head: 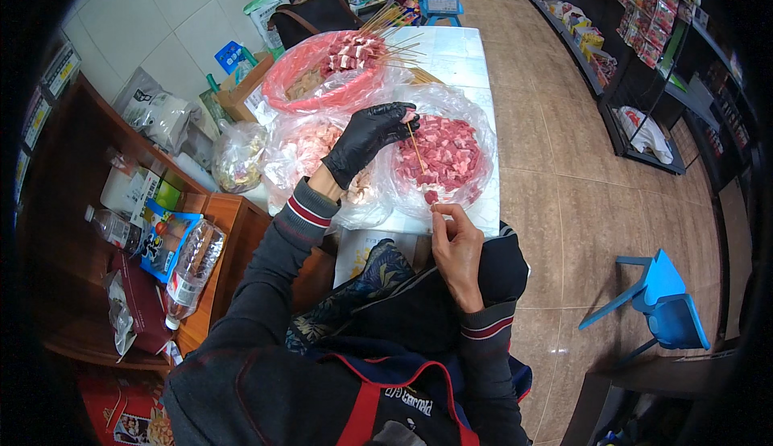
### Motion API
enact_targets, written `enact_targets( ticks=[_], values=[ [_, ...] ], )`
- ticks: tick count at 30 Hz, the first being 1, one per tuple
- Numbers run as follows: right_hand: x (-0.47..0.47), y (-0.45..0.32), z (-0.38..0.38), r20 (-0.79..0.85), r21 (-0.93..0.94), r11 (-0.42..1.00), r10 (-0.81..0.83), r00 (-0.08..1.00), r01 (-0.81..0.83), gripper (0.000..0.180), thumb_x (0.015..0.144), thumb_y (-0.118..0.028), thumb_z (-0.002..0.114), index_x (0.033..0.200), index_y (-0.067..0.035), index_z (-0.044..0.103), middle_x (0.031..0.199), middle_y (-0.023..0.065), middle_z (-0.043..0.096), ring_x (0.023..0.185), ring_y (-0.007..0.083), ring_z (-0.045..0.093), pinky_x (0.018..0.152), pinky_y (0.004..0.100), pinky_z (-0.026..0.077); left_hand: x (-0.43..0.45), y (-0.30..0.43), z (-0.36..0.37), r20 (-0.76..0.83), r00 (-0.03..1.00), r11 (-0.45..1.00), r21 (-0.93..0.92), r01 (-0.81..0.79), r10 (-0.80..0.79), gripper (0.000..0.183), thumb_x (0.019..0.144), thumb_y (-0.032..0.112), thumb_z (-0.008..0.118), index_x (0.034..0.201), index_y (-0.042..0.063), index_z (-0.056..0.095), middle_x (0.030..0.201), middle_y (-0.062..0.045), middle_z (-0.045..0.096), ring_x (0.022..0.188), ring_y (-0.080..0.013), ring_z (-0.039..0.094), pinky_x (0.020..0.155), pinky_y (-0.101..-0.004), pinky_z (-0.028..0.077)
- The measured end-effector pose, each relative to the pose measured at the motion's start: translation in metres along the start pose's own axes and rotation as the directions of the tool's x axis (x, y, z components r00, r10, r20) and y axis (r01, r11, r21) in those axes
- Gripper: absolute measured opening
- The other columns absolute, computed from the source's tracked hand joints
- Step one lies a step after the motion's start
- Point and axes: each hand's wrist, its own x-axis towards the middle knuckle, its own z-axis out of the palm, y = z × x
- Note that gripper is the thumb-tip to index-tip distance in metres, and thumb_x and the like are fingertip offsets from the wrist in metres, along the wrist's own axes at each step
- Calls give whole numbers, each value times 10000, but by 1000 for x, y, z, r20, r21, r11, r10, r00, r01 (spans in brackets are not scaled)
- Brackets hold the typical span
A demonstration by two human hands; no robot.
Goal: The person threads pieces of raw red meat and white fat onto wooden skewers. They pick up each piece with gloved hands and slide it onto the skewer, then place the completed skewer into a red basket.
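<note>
My left hand (371,138), in a black glove, pinches a pale pink piece of meat (409,114) at the upper end of a thin bamboo skewer (415,147). That skewer slants down over a clear plastic bag of cubed red meat (444,150). Bare and nearer my body, my right hand (457,247) has its thumb and fingertips pinched at the skewer's lower end. Just beyond those fingertips is a dark red meat cube (430,197). Pale, fatty meat pieces (311,144) fill another clear bag beside my left wrist.
A red plastic-lined basket (275,93) at the back of the white table (489,204) holds loaded meat skewers (353,53). Bare skewers (427,76) lie nearby. A wooden shelf with plastic bottles (193,271) stands left. On the right floor is a blue chair (661,301).
</note>
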Motion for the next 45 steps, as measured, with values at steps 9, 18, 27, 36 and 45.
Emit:
enact_targets(
  ticks=[9,18,27,36,45],
  values=[
    [-1,0,1,-16,-12,1000,-17,1000,17,90,929,-52,577,989,-8,628,531,-23,500,499,17,386,439,221,274,-3,-3,2,3,994,980,169,-109,111,367,910,183,646,1194,-43,591,1087,-124,655,984,-205,654,921,-307,528],
    [0,-1,-1,-8,53,999,-11,1000,12,97,939,-60,571,1001,-6,623,549,-40,489,506,9,366,444,215,246,0,-4,18,107,991,940,-325,105,-74,390,924,223,628,1219,-18,545,1112,-142,628,1027,-254,629,925,-365,520],
    [0,-1,-2,-17,41,999,-12,1000,13,96,941,-57,569,1001,-5,622,548,-35,495,507,10,375,444,213,249,-3,-2,22,74,996,966,-247,74,-57,417,929,228,621,1245,-27,527,1104,-163,634,1034,-253,633,926,-369,533],
    [0,-1,-1,-26,33,999,-28,999,29,95,935,-53,575,999,-4,626,546,-36,495,505,10,372,444,215,252,-2,0,21,24,995,995,25,-98,97,382,954,150,562,1262,-66,498,1074,-166,650,974,-234,663,914,-317,531],
    [0,0,0,-22,59,998,-23,999,24,92,934,-59,583,991,-5,631,549,-37,498,508,5,379,442,209,252,4,9,-3,220,975,972,-235,22,31,396,963,168,544,1261,-84,474,1141,-223,609,1097,-310,612,965,-406,509]
  ],
)
